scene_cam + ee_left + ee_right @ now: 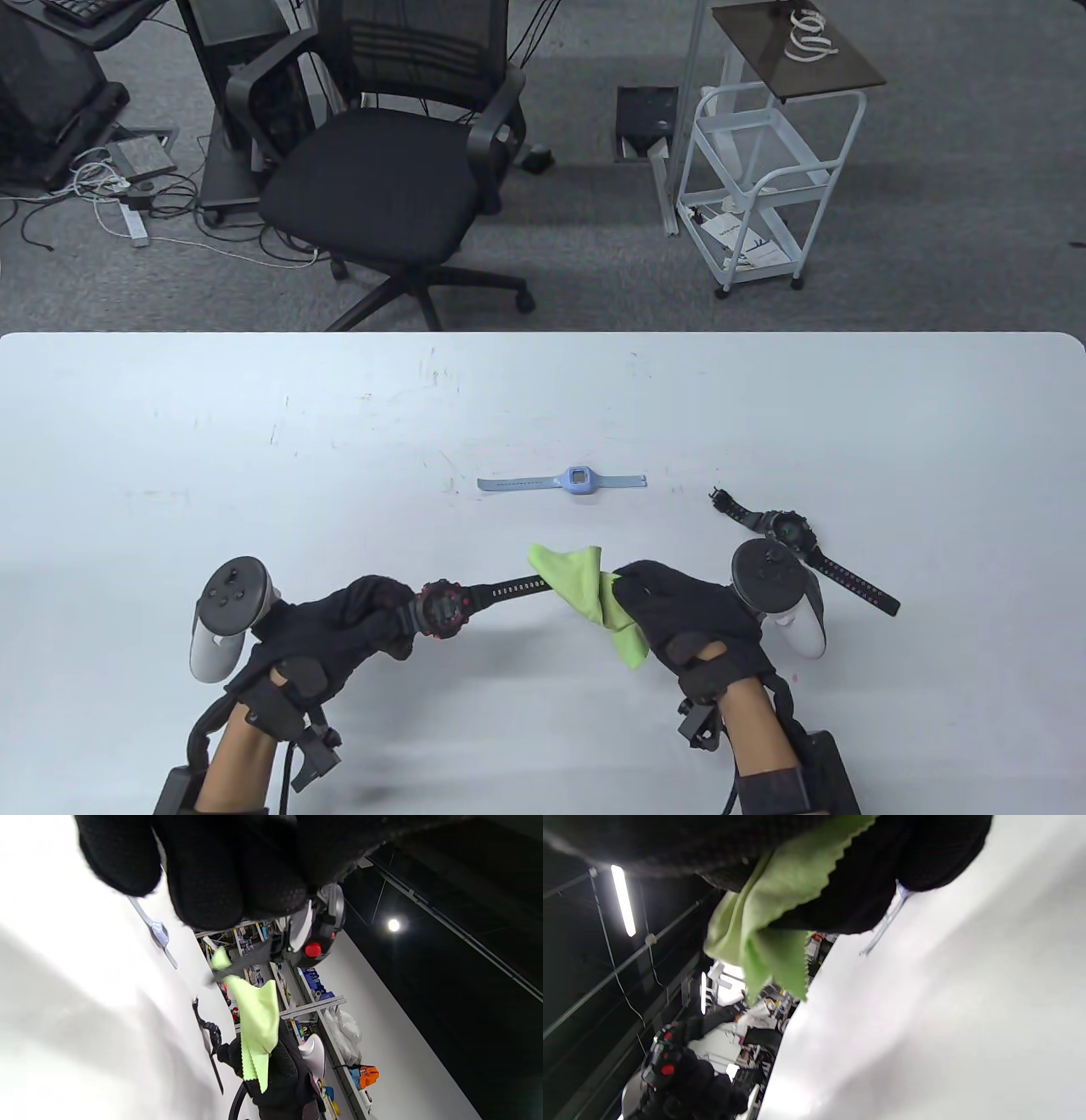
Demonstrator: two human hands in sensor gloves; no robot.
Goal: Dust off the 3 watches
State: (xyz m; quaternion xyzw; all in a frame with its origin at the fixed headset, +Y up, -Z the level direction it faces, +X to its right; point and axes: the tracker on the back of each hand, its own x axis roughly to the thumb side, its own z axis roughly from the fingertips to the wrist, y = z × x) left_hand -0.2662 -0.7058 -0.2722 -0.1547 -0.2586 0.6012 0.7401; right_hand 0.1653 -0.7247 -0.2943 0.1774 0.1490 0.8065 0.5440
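Observation:
My left hand (373,615) grips a black watch with red buttons (443,608) above the table, its strap pointing right. My right hand (670,607) holds a lime-green cloth (585,590) wrapped over the far end of that strap. In the left wrist view the watch (312,931) hangs under my fingers (237,870) with the cloth (254,1022) beyond it. The right wrist view shows the cloth (763,929) in my glove and the watch (664,1058) far off. A light blue watch (570,480) lies flat mid-table. A black watch with a dotted strap (806,548) lies to the right, partly behind my right tracker.
The white table (254,475) stretches wide around the watches. Beyond its far edge stand a black office chair (399,161) and a white wire cart (764,170) on grey carpet.

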